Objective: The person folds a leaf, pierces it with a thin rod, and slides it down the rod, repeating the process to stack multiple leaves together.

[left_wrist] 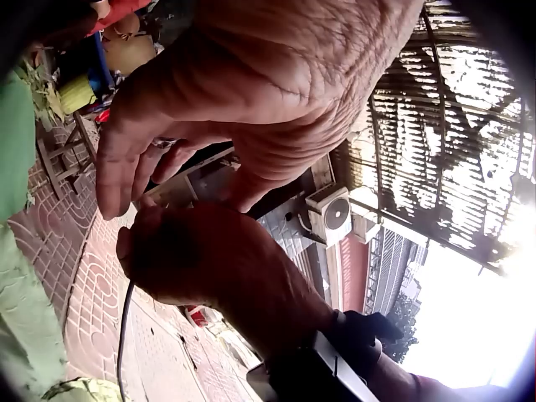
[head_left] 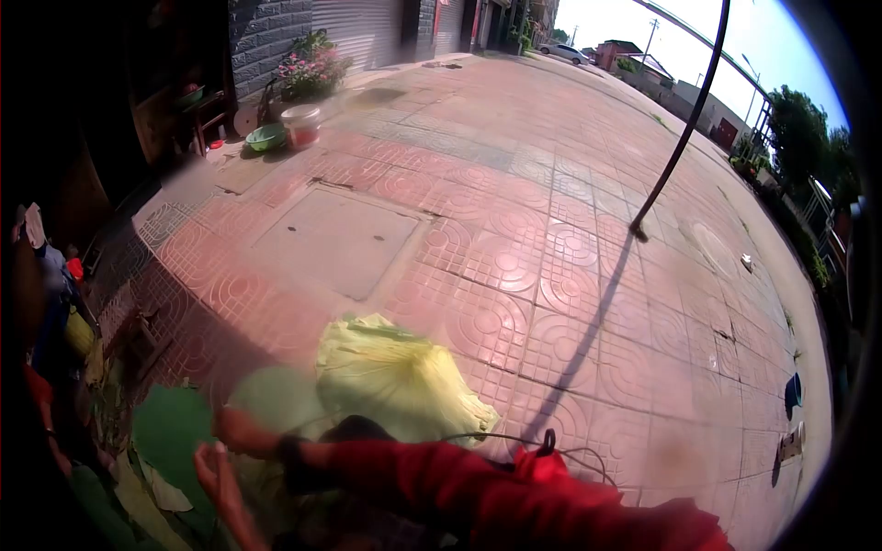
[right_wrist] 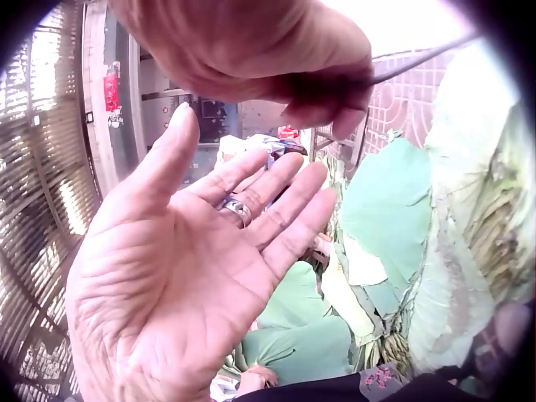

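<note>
My right hand (head_left: 246, 432), in a red sleeve with a strap at the wrist, has its fingers curled round a thin dark cord (left_wrist: 125, 335). The cord runs away from the fist in both wrist views. Close beside it, my left hand (right_wrist: 193, 268) is palm up with its fingers spread, a ring on one finger and nothing in the palm. Large lotus-like leaves lie about the hands: a yellow-green leaf (head_left: 395, 376) spread on the paving and a darker green leaf (head_left: 170, 432) to the left. More green leaves (right_wrist: 389, 209) overlap below the hands.
Red patterned paving (head_left: 496, 257) stretches ahead, with a flat square cover (head_left: 335, 239) set in it. A thin pole (head_left: 684, 138) stands to the right. A green basin (head_left: 266, 137), a white bucket (head_left: 301, 124) and a flowering plant (head_left: 312, 69) stand by the wall.
</note>
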`<state>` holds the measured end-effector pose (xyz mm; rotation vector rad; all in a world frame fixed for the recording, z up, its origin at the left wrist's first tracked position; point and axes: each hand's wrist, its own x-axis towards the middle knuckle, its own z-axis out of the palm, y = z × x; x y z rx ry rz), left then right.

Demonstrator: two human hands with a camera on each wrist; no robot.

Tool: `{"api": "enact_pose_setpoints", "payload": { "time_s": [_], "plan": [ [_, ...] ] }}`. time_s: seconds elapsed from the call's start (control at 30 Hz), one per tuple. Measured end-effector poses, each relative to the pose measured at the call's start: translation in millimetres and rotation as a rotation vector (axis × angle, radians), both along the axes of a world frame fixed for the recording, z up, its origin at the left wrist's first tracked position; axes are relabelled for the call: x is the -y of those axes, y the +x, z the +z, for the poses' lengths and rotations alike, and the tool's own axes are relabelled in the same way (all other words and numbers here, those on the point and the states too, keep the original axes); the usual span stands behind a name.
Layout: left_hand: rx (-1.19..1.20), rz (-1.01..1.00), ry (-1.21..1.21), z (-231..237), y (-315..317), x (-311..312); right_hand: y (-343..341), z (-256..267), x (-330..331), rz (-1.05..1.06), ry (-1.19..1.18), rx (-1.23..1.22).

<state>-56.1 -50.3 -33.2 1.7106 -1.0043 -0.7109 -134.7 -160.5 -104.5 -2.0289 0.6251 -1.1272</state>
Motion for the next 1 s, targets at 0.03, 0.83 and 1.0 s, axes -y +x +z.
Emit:
{"api": "enact_pose_setpoints", "payload": {
  "time_s": [0.03, 0.83, 1.0],
  "plan": [
    [-0.067, -0.02, 0.039, 12, -14, -1, -35, 61, -22, 0.071, 0.226, 0.081],
    [-0.495, -0.117, -0.257, 1, -63, 9, -1, 20, -36, -0.209, 0.353, 0.207],
    [-0.754, -0.177, -0.169, 10, -56, 15, 1, 20, -35, -0.193, 0.369, 0.191]
  ]
}}
